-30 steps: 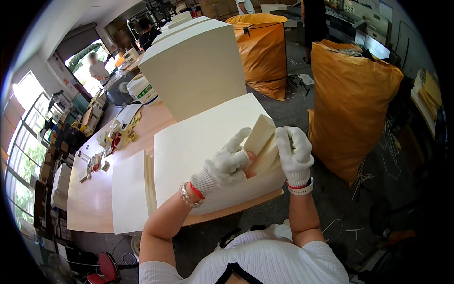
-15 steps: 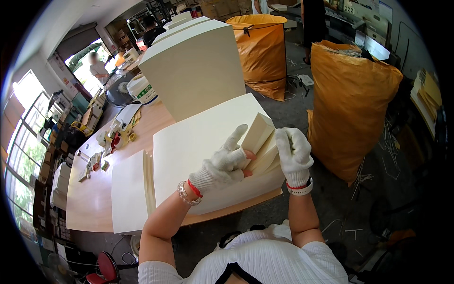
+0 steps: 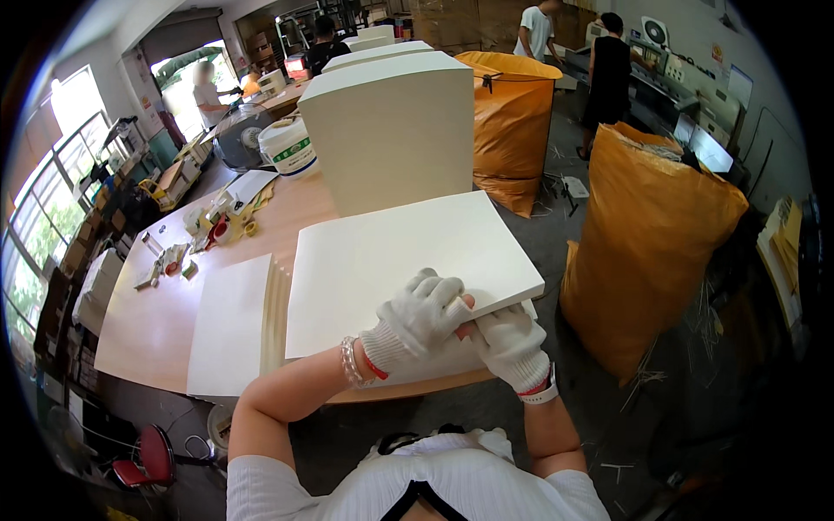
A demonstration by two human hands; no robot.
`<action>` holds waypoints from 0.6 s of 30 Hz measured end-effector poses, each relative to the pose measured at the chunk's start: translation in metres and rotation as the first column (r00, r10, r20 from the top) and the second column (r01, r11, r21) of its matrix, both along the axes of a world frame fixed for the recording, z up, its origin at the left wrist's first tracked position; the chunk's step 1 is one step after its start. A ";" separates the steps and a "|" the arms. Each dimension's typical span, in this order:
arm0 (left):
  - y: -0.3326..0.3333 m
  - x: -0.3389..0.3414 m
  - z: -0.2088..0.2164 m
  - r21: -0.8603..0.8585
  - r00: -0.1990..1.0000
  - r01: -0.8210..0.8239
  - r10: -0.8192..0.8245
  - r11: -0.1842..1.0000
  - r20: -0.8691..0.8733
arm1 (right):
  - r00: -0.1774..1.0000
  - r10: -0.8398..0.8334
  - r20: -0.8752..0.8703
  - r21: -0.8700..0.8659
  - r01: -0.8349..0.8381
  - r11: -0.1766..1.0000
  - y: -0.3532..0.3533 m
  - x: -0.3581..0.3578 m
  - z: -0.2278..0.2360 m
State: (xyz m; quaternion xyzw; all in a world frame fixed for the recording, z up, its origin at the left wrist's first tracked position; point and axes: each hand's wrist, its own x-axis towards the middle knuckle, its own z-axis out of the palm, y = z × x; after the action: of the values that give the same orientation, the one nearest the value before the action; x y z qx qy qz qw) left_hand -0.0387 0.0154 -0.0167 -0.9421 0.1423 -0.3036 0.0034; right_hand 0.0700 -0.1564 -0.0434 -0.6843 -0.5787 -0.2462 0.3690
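Observation:
A thick stack of cream paper sheets [image 3: 391,252] lies on the wooden table in front of me, its top layer flat with a raised right edge. My left hand [image 3: 421,313], in a white knit glove with bare fingertips showing, rests over the near edge of that top layer and is closed on it. Close beside it, my right hand [image 3: 511,343], gloved too, is at the near right corner. Its fingers go in under the raised sheets, so their tips are hidden; the hand seems closed on the paper.
A smaller paper stack [image 3: 230,321] lies to the left, and a tall one [image 3: 391,139] stands behind. Tape rolls [image 3: 223,230] and a white tub [image 3: 288,146] are on the table [image 3: 143,317]. Orange sacks [image 3: 651,252] stand right, with paper strips on the floor. People work farther back.
The bent-up batch of sheets at the right edge now lies flat. My right hand has moved down and left, in under the edge, next to my left hand. The view has shifted.

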 end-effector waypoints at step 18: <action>0.008 -0.025 0.049 -0.522 0.965 -0.258 0.188 0.813 -0.184 | 0.861 0.232 0.452 -0.564 0.075 0.822 0.015 -0.168 -0.012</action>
State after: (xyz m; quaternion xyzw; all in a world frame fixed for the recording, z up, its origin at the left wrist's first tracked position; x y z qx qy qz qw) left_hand -0.0635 0.0231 0.0319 -0.9316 -0.0609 -0.2698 -0.2360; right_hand -0.0985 -0.1409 -0.0555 -0.6487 -0.7293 -0.2176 -0.0027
